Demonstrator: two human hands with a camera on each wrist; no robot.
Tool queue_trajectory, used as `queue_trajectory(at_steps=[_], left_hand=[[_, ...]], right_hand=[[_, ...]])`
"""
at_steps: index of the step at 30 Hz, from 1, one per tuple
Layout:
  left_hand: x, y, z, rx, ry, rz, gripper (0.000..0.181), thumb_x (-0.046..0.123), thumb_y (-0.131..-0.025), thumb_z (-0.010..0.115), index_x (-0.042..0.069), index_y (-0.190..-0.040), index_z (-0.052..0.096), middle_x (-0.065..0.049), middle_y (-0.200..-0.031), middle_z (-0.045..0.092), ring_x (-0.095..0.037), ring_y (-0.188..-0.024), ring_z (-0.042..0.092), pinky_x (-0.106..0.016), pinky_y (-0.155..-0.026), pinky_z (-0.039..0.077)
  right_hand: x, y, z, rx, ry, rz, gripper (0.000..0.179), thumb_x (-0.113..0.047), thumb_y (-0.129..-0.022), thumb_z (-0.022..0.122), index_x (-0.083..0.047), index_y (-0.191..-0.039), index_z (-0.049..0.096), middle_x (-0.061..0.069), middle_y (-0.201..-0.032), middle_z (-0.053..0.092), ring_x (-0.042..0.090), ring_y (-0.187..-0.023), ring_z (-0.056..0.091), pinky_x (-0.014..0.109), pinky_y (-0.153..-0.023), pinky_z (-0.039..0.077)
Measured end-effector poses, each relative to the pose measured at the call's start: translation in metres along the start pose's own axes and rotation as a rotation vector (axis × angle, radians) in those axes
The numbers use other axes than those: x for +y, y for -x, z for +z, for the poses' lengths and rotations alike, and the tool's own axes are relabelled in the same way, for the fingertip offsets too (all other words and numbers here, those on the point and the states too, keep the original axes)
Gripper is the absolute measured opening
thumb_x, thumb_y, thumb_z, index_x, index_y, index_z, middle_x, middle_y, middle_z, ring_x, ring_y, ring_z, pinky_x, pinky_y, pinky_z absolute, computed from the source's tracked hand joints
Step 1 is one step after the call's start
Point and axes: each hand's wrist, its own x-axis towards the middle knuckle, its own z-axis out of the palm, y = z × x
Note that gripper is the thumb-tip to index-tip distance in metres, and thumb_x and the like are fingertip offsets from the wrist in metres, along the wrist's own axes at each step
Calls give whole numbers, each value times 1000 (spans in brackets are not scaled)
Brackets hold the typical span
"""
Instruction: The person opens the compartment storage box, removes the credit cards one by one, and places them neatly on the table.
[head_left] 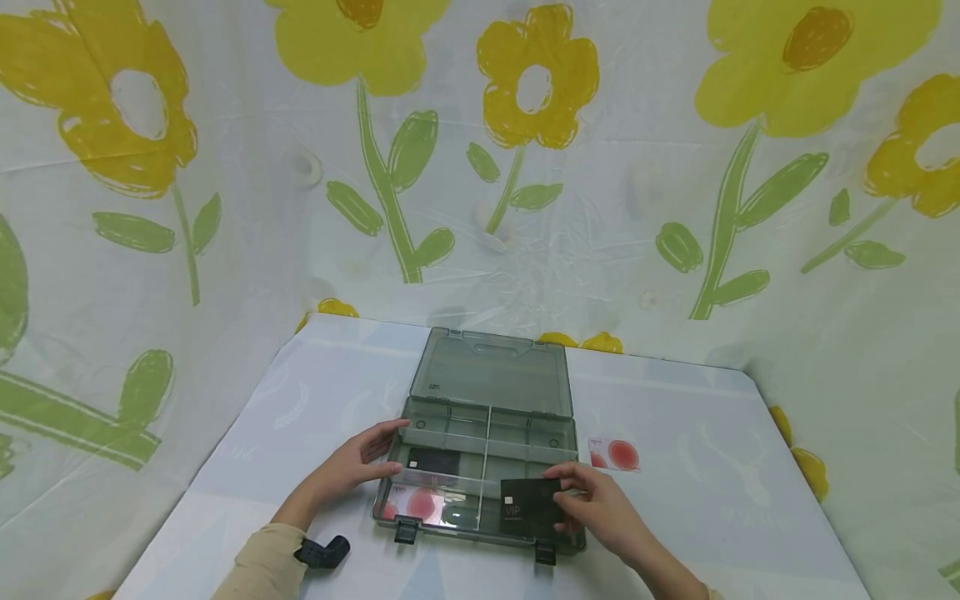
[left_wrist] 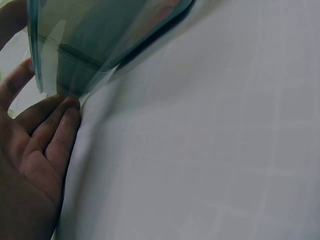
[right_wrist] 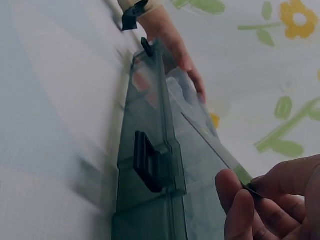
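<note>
Against flowered sheeting, the right hand (head_left: 600, 508) pinches a black card (head_left: 529, 505) over the box (head_left: 480, 467); the left hand (head_left: 358, 463), fingers straight, steadies it. The card may snag the divider just beyond the pinch.

"VIP" in pale letters on the black card (head_left: 531, 506), other print too small to read

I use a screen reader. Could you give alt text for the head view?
A right hand holds a black card over an open clear box while the left hand touches its side. Another card lies on the table.
</note>
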Motion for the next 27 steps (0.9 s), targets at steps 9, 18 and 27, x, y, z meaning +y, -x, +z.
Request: queue_trajectory(at_steps=[9, 18, 27], left_hand=[[0, 0, -1, -5, 1, 12, 70, 21, -94, 75, 13, -155, 41, -17, -161, 36, -42, -149, 29, -51, -121, 28], [-2, 0, -1, -6, -4, 18, 70, 21, -94, 75, 12, -155, 41, -17, -160, 37, -42, -149, 30, -51, -120, 28], [-1, -1, 0, -11, 4, 16, 71, 20, -95, 75, 10, -156, 40, -18, -160, 37, -42, -149, 29, -51, -121, 28]], right_hand=[[7, 1, -16, 54, 51, 0, 32, -3, -95, 65, 5, -126, 61, 14, -96, 66, 27, -66, 71, 25, -53, 55], [10, 3, -31, 131, 74, 27, 30, -1, -94, 65, 3, -124, 63, 13, -94, 68, 21, -63, 65, 24, -50, 50], [15, 4, -48, 242, 103, 86, 34, 1, -94, 62, 5, -128, 62, 19, -99, 66, 22, -63, 64, 22, -50, 48]])
